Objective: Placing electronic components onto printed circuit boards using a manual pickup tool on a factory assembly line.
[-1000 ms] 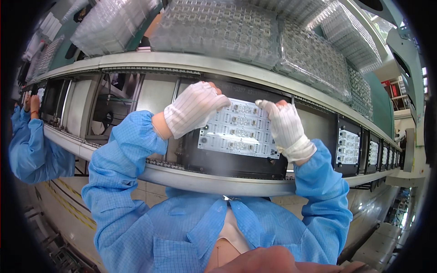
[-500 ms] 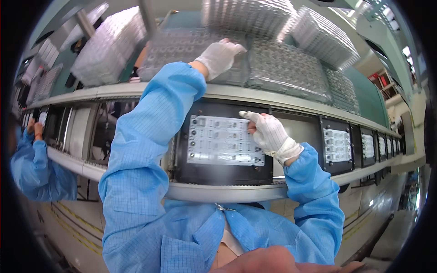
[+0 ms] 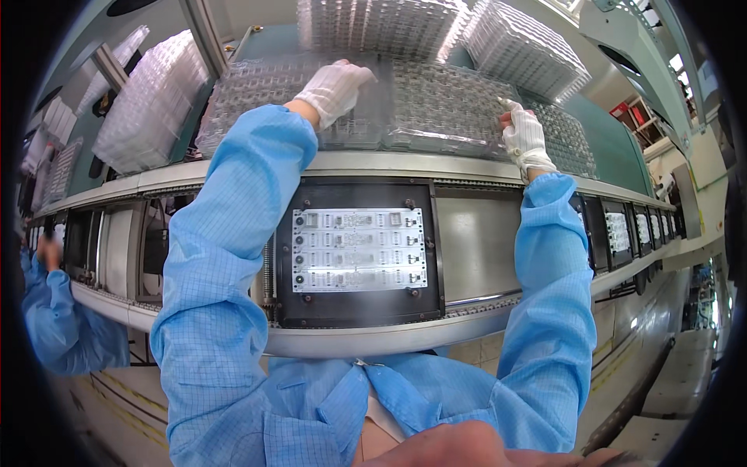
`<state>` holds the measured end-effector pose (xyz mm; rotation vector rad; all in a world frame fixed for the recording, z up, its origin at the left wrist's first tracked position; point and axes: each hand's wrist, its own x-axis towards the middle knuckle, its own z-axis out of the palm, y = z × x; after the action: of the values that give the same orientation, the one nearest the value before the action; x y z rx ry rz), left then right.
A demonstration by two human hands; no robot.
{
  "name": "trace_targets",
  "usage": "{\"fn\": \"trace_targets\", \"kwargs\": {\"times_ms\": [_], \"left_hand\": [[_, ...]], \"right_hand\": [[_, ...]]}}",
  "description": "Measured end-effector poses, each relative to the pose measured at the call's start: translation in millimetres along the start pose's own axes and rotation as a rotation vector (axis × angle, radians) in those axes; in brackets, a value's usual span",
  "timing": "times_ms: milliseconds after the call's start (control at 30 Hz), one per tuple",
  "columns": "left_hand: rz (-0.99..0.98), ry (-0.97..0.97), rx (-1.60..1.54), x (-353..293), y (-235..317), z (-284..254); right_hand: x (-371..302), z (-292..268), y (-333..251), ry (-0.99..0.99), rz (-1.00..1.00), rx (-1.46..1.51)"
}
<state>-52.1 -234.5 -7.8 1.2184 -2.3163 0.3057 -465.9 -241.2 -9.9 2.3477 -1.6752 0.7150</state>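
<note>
Both my hands wear white gloves and reach past the rail to clear plastic trays. My left hand (image 3: 336,92) is over the left tray (image 3: 253,97), fingers bent and close together; anything between them is too small to make out. At the right end of the middle tray (image 3: 447,105), my right hand (image 3: 526,134) has its thumb and forefinger pinched together, with bare fingertips showing. What they hold, if anything, I cannot tell. Below, a light panel of circuit board strips (image 3: 359,251) lies in a black carrier frame (image 3: 358,310), and neither hand touches it.
Tall stacks of clear trays (image 3: 152,105) stand at the far left and back (image 3: 529,50). Another tray (image 3: 564,132) lies at the right. More carriers with boards (image 3: 617,231) line the conveyor rightward. A co-worker's blue sleeve (image 3: 74,315) shows at left.
My right hand has left the panel's upper right corner and moved up and right to the trays. My left hand stays over the left tray. The whole view has shifted slightly.
</note>
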Motion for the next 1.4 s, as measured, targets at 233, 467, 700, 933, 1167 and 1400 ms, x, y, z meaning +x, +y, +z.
{"fn": "trace_targets", "kwargs": {"times_ms": [233, 467, 700, 933, 1167, 1400], "left_hand": [[-0.072, -0.021, -0.136, 3, 5, 1], [-0.242, 0.021, -0.252, -2, 11, -16], [-0.156, -0.088, -0.630, -89, 95, -104], [0.013, -0.226, -0.290, -188, 130, -114], [-0.049, -0.288, -0.242, -198, 123, -100], [0.056, -0.355, -0.151, -191, 125, -101]], "right_hand": [[8, 5, 0, -0.081, -0.002, -0.137], [8, -5, -17, -0.002, 0.093, 0.106], [-73, -31, -93, 0.069, -0.108, 0.398], [-127, -16, -138, -0.047, -0.025, 0.590], [-137, 1, -140, -0.046, 0.007, 0.662], [-144, 2, -143, -0.083, 0.003, 0.648]]}}
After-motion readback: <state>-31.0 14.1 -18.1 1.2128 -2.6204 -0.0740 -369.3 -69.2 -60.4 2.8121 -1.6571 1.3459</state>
